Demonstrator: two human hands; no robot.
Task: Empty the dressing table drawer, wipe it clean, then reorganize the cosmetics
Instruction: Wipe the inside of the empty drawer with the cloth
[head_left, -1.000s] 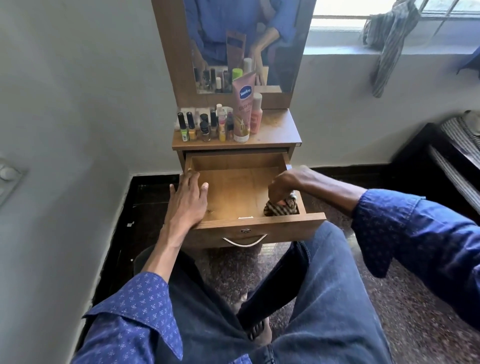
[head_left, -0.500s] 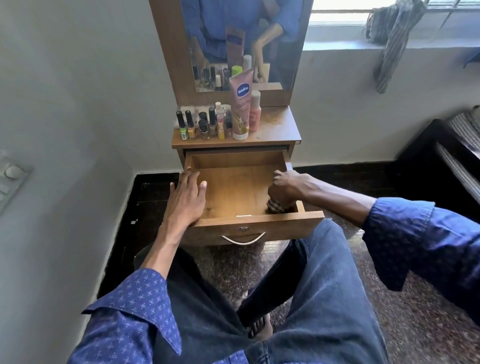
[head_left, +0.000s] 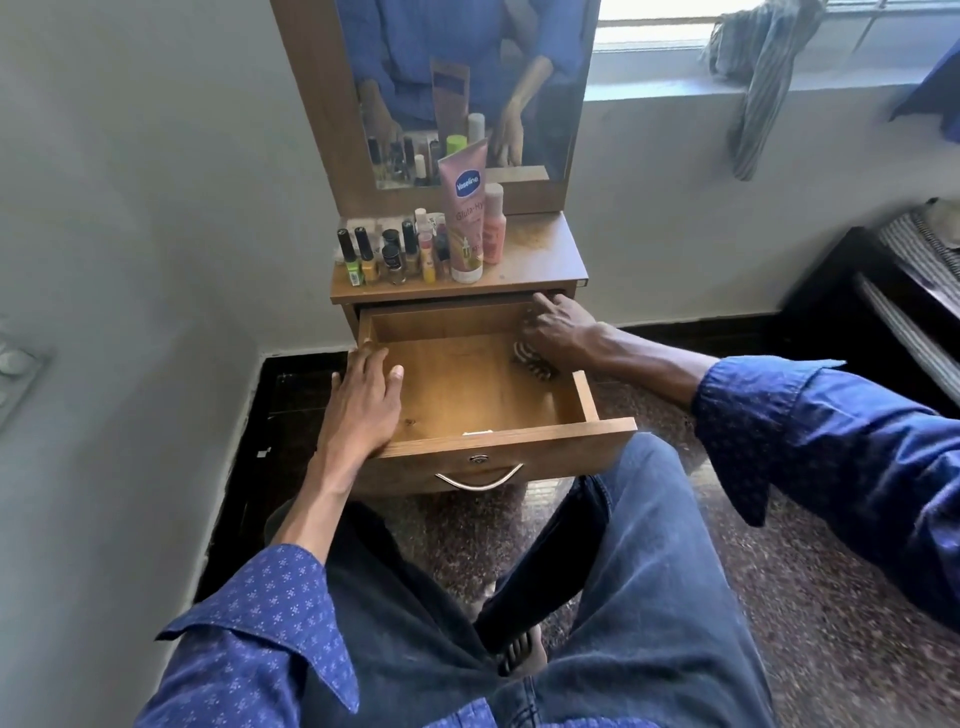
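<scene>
The wooden drawer (head_left: 519, 437) of the dressing table stands pulled out, its floor bare except for a striped cloth (head_left: 531, 362). My right hand (head_left: 558, 327) holds that cloth against the drawer's back right corner, fingers reaching toward the back wall. Laid flat, my left hand (head_left: 363, 400) rests on the drawer's left front edge. The cosmetics stand on the table top (head_left: 540, 254): a pink Vaseline tube (head_left: 465, 218), a small pink bottle (head_left: 492, 223) and several nail polish bottles (head_left: 384, 254).
A mirror (head_left: 467, 78) rises behind the table top. A white wall is close on the left. A striped cloth hangs over the window sill (head_left: 758, 78). Dark furniture (head_left: 883, 312) stands at the right. My legs in jeans sit just below the drawer front.
My right hand has slid the striped cloth from the drawer's front right corner along the right side to the back right corner. My left hand stayed on the left front edge.
</scene>
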